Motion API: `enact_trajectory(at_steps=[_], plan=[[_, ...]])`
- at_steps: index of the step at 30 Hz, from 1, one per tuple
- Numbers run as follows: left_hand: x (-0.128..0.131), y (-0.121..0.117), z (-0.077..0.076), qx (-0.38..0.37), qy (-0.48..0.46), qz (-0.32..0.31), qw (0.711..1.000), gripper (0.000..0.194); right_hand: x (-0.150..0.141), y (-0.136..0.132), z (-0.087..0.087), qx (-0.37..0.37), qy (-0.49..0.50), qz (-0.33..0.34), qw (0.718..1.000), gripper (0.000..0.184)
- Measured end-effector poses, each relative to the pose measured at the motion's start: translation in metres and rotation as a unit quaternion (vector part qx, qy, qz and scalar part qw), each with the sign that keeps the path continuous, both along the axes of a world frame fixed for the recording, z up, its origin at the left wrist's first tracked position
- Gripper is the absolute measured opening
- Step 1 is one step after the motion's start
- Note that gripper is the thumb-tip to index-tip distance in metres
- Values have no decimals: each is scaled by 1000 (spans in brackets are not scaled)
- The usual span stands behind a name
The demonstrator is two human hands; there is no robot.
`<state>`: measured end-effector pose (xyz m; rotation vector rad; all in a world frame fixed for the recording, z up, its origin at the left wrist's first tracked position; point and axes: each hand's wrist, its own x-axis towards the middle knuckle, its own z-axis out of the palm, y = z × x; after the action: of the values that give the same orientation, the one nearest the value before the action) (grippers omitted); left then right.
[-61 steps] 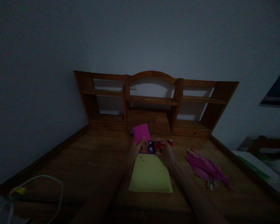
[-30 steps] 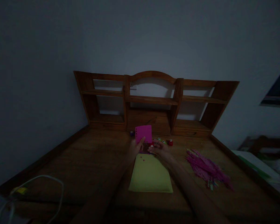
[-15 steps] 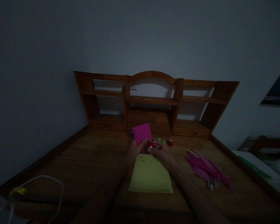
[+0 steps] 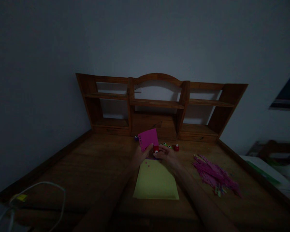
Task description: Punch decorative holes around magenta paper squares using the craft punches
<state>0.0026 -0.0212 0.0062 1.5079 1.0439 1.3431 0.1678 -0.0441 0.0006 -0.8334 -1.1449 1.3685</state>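
Here, left hand (image 4: 140, 155) grips pink card (image 4: 148, 138), fingers closed; right hand (image 4: 166, 152), fingers curled, holds red punch (image 4: 156, 149) at card edge.

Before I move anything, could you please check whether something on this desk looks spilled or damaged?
Two tiny pink dots lie loose on the yellow paper, like spilled scraps. The pink strips at right form an untidy heap. The edge holes in the pink sheet look deliberate, not like damage.
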Motion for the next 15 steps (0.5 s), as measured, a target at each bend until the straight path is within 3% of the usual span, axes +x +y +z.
enact_trajectory(at_steps=[15], plan=[[-2,-2,4,-7,-6,11,1000,40,0,-5,10,-5,-22,-13,1000,53]])
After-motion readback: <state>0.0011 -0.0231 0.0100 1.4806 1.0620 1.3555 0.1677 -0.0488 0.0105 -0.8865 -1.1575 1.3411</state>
